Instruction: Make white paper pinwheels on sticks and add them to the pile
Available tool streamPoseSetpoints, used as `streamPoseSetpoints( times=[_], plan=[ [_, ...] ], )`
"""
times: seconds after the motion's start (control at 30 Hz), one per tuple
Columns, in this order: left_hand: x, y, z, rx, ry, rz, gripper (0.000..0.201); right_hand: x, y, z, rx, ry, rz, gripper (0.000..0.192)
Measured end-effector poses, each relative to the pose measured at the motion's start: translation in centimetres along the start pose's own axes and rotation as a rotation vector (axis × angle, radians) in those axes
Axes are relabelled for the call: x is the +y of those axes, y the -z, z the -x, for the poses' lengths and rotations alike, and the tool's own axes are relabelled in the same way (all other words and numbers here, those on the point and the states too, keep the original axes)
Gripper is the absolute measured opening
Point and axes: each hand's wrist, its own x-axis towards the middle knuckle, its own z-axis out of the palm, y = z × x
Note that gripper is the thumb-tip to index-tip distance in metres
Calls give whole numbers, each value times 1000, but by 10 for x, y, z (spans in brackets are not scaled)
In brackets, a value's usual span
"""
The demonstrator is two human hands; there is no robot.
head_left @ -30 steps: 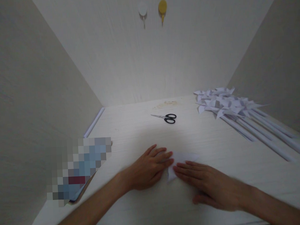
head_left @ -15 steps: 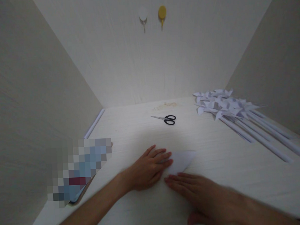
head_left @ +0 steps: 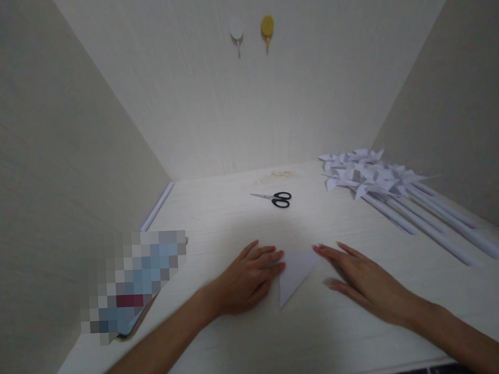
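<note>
A small white sheet of paper (head_left: 295, 273), folded into a triangle, lies flat on the pale table (head_left: 240, 353). My left hand (head_left: 251, 278) rests on its left side with the fingers stretched out, pressing it down. At the paper's upper right corner are the fingertips of my right hand (head_left: 358, 276), whose fingers are extended and whose thumb is held apart. Beyond the paper lies a pair of scissors (head_left: 277, 198) with black handles, its blades pointing left.
Several white paper pinwheels (head_left: 368, 173) on rolled paper sticks (head_left: 433, 228) lie at the right. A paper roll (head_left: 157, 206) runs along the left wall. Nearer on that side is a pixelated flat object (head_left: 144, 285). A white hook (head_left: 236, 30) and a yellow hook (head_left: 267, 26) hang on the back wall.
My right hand has moved from the paper's lower tip up and right to its upper right corner, uncovering the lower tip. My left hand has stayed in place.
</note>
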Motion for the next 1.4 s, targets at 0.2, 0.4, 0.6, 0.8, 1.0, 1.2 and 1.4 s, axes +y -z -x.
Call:
streamPoseSetpoints(
  times=[0.2,0.4,0.6,0.8,1.0,1.2,1.4],
  plan=[
    [-5,-1,-3,27,43,-23,42,-8,-9,-33,118,121,23,36],
    [-8,-7,-3,177,144,-74,53,-10,-22,-93,158,334,82,22],
    [-16,-19,-12,516,160,-324,23,-18,-27,-113,233,466,289,17],
    [-16,-15,-30,617,95,-523,23,-19,-24,-112,384,439,319,15],
    [-21,-9,-29,677,110,-569,19,-14,-20,-112,537,343,356,15],
    [-46,1,-4,789,234,-587,16,-2,-17,-109,628,197,401,16],
    [-37,3,-5,830,218,-526,22,-13,-14,-107,587,234,385,20]
  ],
)
